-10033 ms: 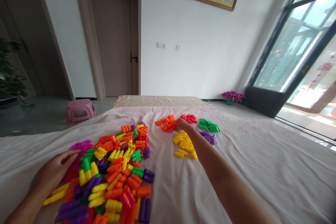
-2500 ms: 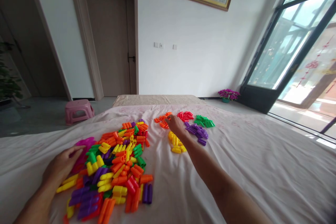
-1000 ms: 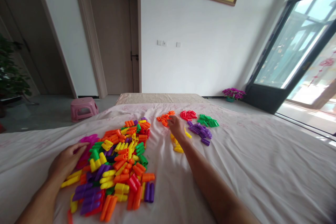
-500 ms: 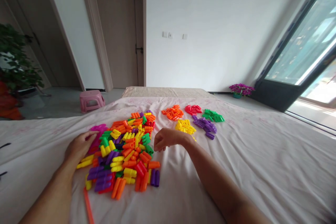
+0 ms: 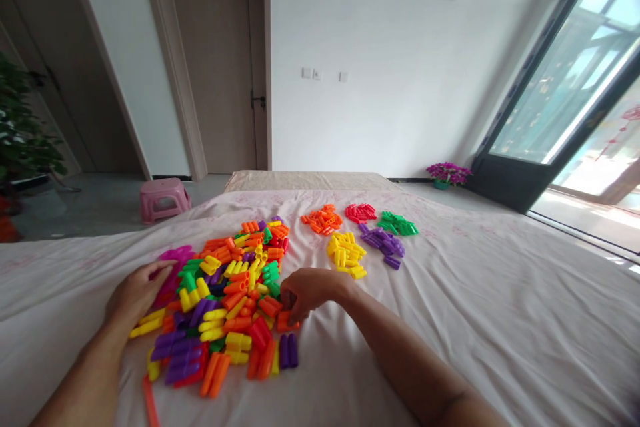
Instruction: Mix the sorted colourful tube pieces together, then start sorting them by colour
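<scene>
A mixed pile of plastic building blocks (image 5: 237,307), tube-shaped and in orange, yellow, purple, green and red, spreads over the cloth in front of me. My left hand (image 5: 135,293) is at the pile's left side, its fingers closed at the edge of a magenta plastic thing (image 5: 176,257) whose form is partly hidden. At the pile's right edge my right hand (image 5: 311,293) reaches down, with its bent fingertips on an orange block (image 5: 285,321). Just below that block lies a purple block (image 5: 289,351).
Sorted by colour, small heaps lie farther back: orange (image 5: 323,219), red (image 5: 361,213), green (image 5: 397,223), yellow (image 5: 346,252) and purple (image 5: 383,240). An orange strip (image 5: 150,400) lies near the front. A pink stool (image 5: 164,200) stands beyond the wrinkled cloth (image 5: 450,293).
My right hand has moved down toward me, from above the cloth beside the green blocks onto the orange block. My left hand stays by the magenta thing. The view has shifted slightly.
</scene>
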A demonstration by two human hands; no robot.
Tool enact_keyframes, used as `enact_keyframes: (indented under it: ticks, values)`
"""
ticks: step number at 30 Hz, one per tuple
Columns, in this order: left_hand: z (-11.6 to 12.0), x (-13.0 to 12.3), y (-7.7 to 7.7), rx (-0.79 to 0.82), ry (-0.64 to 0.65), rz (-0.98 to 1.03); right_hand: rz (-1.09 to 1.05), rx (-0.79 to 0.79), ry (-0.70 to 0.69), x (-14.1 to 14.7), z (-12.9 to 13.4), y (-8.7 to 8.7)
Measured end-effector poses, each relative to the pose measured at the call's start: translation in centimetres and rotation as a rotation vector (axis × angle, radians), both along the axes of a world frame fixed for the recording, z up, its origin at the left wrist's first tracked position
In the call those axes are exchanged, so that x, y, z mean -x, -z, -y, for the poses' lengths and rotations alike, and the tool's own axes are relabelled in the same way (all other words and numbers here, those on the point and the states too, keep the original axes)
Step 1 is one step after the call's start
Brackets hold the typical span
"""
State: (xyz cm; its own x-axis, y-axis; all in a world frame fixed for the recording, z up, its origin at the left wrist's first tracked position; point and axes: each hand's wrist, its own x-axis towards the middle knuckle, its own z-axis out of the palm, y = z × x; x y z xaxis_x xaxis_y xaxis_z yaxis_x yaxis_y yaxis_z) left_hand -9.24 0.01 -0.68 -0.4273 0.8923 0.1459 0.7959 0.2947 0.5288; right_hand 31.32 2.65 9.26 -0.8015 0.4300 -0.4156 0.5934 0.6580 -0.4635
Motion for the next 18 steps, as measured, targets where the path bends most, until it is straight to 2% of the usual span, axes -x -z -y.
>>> enact_keyframes:
  ticks: [3,6,9,13,16,18]
  values:
    - [0.2,-0.4,-0.6,0.014,-0.026,0.046,-0.056,0.093,0.114,-1.2,-1.1,-0.1]
    - [0.2,-0.5,-0.7,0.015,-0.020,0.063,-0.181,0.027,0.266,-3.0,-2.7,-0.4]
    - [-0.1,-0.2,-0.4,0.040,-0.021,0.066,-0.337,-0.182,0.536,-4.9,-4.9,-0.1]
    - [-0.3,0.0,0.0,0.062,-0.014,0.072,-0.526,-0.472,0.870,-6.7,-8.2,1.2]
    - [-0.3,-0.1,0.0,0.061,-0.008,0.069,-0.684,-0.595,0.985,-7.2,-9.9,2.1]
    - [-0.2,-0.2,-0.1,0.053,-0.006,0.068,-0.769,-0.617,1.015,-7.1,-10.3,2.3]
